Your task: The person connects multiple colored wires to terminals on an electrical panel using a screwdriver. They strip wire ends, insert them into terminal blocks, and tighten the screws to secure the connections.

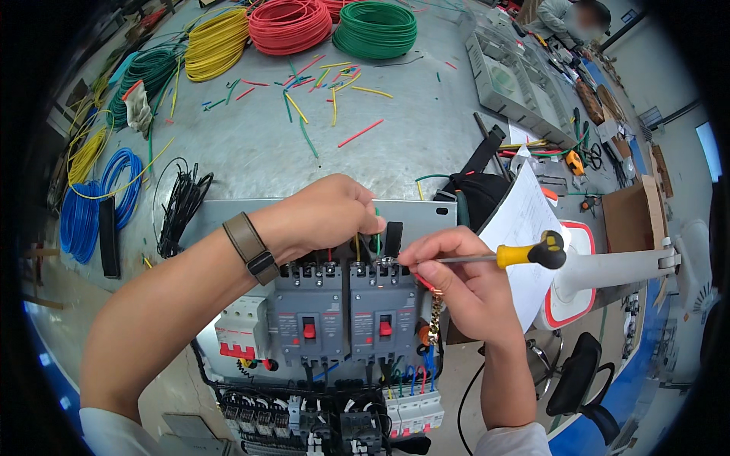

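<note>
My left hand [346, 213] is closed, its fingertips pinching a short green wire [378, 243] above the right-hand grey circuit breaker [382, 304]. In my right hand [468, 292] is a screwdriver [525, 254] with a yellow and black handle. Its shaft runs leftward between the fingers, toward the breaker's top terminals [386, 262]; the exact tip contact is hard to make out. A second grey breaker [308, 311] stands to the left, partly under my left wrist. Both have red switches. A gold, chain-like piece [436, 315] hangs beside the right breaker.
White miniature breakers [242, 330] sit left on the metal panel. Coils of red [289, 26], yellow [218, 44] and green wire [375, 30] lie at the back, with cut wire pieces before them. Right are a paper sheet [521, 235] and a grey plastic case [513, 83]. Another person [559, 23] works far right.
</note>
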Demonstrator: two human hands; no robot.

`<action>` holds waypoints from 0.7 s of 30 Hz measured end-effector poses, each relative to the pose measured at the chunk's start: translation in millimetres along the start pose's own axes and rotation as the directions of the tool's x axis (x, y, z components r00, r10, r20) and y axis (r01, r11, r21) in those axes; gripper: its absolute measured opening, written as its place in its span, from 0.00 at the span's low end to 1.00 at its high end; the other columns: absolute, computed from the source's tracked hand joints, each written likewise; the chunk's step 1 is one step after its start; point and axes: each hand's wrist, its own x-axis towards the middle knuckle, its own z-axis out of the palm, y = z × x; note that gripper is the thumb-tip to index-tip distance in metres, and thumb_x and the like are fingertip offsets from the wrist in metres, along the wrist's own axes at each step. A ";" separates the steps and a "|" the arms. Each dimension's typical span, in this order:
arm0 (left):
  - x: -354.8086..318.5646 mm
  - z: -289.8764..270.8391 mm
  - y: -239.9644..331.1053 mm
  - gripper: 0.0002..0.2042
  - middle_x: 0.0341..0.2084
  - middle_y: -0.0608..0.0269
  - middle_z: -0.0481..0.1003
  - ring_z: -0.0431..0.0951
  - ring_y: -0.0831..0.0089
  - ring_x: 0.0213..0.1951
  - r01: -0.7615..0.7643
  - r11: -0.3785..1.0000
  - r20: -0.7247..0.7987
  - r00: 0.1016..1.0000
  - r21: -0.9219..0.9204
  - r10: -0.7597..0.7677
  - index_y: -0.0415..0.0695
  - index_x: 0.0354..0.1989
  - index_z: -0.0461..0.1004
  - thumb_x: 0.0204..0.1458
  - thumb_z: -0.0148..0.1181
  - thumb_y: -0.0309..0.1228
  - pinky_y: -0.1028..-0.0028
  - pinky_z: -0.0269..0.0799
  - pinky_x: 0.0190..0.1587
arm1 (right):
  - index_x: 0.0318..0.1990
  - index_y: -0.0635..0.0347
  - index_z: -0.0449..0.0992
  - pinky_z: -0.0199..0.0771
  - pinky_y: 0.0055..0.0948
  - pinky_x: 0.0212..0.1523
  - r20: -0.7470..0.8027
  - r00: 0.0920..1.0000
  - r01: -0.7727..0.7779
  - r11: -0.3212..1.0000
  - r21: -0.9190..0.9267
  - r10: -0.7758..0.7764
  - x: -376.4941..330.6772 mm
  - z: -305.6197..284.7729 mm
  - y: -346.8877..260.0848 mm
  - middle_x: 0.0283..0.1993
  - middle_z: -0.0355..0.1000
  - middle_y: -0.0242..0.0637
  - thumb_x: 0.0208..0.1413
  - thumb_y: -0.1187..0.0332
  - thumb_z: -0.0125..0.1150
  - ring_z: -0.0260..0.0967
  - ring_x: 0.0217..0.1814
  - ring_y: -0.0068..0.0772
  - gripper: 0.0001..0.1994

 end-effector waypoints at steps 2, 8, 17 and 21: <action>-0.5 0.9 0.6 0.13 0.59 0.44 0.81 0.74 0.62 0.68 -0.013 1.000 -0.007 1.000 0.014 0.014 0.36 0.27 0.80 0.64 0.69 0.29 0.65 0.69 0.65 | 0.59 0.66 0.83 0.79 0.24 0.47 -0.010 0.999 0.038 0.999 -0.039 -0.038 -0.4 0.5 1.8 0.52 0.83 0.37 0.73 0.77 0.63 0.78 0.49 0.22 0.11; 1.9 1.6 -0.1 0.14 0.59 0.45 0.81 0.74 0.63 0.69 0.009 1.000 0.009 1.000 -0.024 -0.009 0.36 0.26 0.80 0.64 0.69 0.29 0.65 0.69 0.65 | 0.53 0.64 0.89 0.79 0.22 0.40 -0.135 0.978 0.149 0.987 -0.065 -0.157 -3.2 11.7 9.1 0.45 0.85 0.38 0.68 0.81 0.70 0.80 0.40 0.21 0.10; 0.2 0.8 1.6 0.13 0.61 0.45 0.80 0.76 0.63 0.65 0.037 0.997 0.017 0.999 -0.070 -0.036 0.37 0.26 0.80 0.64 0.69 0.29 0.65 0.70 0.64 | 0.49 0.62 0.91 0.79 0.20 0.34 -0.264 0.939 0.130 0.940 -0.314 -0.218 -5.5 31.3 3.2 0.43 0.86 0.35 0.66 0.75 0.75 0.80 0.32 0.19 0.07; 0.3 1.9 2.0 0.13 0.62 0.45 0.79 0.77 0.65 0.64 0.003 1.000 -0.003 1.000 -0.022 -0.003 0.37 0.27 0.80 0.64 0.69 0.28 0.66 0.72 0.62 | 0.46 0.63 0.91 0.78 0.21 0.32 -0.335 0.917 0.131 0.958 -0.254 -0.214 -4.0 35.8 13.5 0.43 0.87 0.35 0.66 0.73 0.76 0.79 0.31 0.19 0.06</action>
